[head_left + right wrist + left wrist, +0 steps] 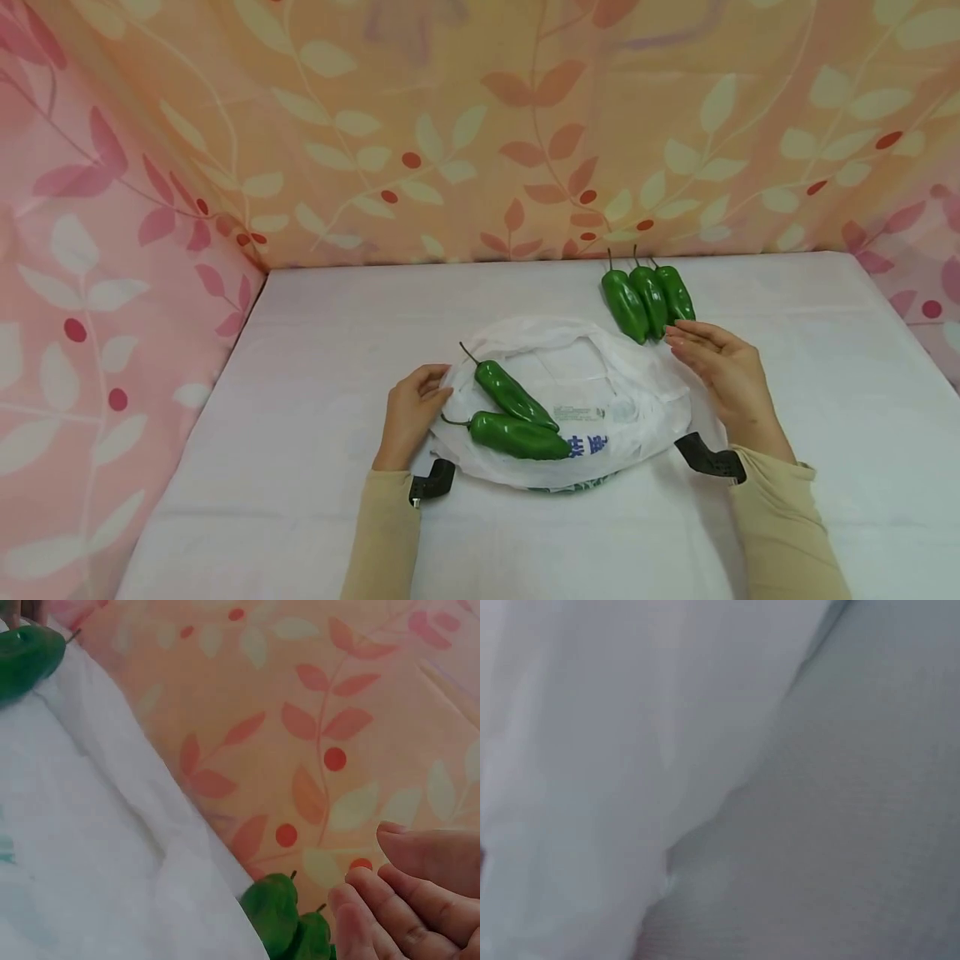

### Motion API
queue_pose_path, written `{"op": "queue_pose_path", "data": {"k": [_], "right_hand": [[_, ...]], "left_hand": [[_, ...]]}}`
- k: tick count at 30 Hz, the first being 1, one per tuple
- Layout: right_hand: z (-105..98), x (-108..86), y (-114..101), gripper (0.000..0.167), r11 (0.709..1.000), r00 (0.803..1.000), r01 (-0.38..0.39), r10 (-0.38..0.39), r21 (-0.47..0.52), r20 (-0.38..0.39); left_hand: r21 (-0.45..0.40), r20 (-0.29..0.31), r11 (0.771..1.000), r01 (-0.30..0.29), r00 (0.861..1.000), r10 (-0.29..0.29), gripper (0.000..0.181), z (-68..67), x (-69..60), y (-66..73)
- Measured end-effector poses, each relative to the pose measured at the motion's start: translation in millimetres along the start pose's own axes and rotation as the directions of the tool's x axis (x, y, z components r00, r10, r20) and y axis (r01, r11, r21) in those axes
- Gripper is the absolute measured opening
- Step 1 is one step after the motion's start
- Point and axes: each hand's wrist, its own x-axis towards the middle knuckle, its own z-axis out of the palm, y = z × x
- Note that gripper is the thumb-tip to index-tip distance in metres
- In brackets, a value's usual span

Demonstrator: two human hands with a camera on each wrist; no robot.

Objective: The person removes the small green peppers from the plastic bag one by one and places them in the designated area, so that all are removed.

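Observation:
A white plastic bag (645, 392) with blue print lies spread open on the table. Two long green peppers rest on its left part, an upper pepper (513, 396) and a lower pepper (517, 436). My left hand (408, 417) pinches the bag's left rim between thumb and fingers. At the right, my right hand (731, 383) holds nothing; its loosely bent fingers are close to the tips of three more green peppers (625, 304). The right wrist view shows this hand (412, 900) beside those peppers (274, 915). Pale bag plastic (592, 750) fills much of the blurred left wrist view.
A white cloth covers the table (300, 358). Behind it hangs an orange leaf-patterned curtain (465, 100), and pink patterned cloth (97, 350) flanks the left side. The three peppers lie side by side near the table's back edge, stems toward the curtain.

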Motion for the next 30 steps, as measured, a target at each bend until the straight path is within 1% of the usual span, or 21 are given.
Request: {"op": "queue_pose_path", "data": {"k": [4,9,11,15,19,22,24,27,30], "right_hand": [[13,-2.8,4,0.026,0.995,0.999,0.02,-0.016,-0.094,0.042],[30,-7.1,11,0.026,0.976,0.996,0.033,-0.016,-0.216,0.083],[36,-8.7,14,0.025,0.965,0.994,0.023,0.005,-0.26,0.107],[48,-11.8,18,0.026,0.952,0.986,-0.007,0.059,-0.305,0.159],[59,-14.2,22,0.03,0.949,0.972,-0.02,0.091,-0.313,0.215],[69,-15.8,28,0.035,0.938,0.962,-0.034,0.125,-0.346,0.243],[76,-17.1,33,0.038,0.921,0.952,-0.056,0.165,-0.384,0.257],[88,-18.8,40,0.039,0.889,0.93,-0.091,0.237,-0.449,0.28],[96,-19.7,47,0.037,0.867,0.909,-0.106,0.283,-0.487,0.305]], "left_hand": [[0.006,0.004,1.0,0.021,1.0,-0.021,0.03,-0.1,0.5,0.7],[0.015,0.001,1.0,0.021,1.0,-0.021,0.03,0.2,0.4,0.6],[0.018,-0.002,1.0,0.018,1.0,-0.018,0.029,0.1,0.4,1.1],[0.021,-0.004,1.0,0.016,1.0,-0.016,0.029,0.0,-0.5,2.6],[0.018,-0.003,1.0,0.01,1.0,-0.01,0.029,0.2,-0.1,1.8],[0.014,-0.006,1.0,0.004,1.0,-0.004,0.03,0.2,0.1,1.3],[0.019,-0.007,1.0,0.001,1.0,-0.001,0.03,0.0,-0.1,1.1],[0.02,-0.006,1.0,-0.002,1.0,0.002,0.03,-0.1,-0.3,1.4],[0.022,-0.004,1.0,-0.004,1.0,0.004,0.03,-0.5,-0.3,2.0]]}}
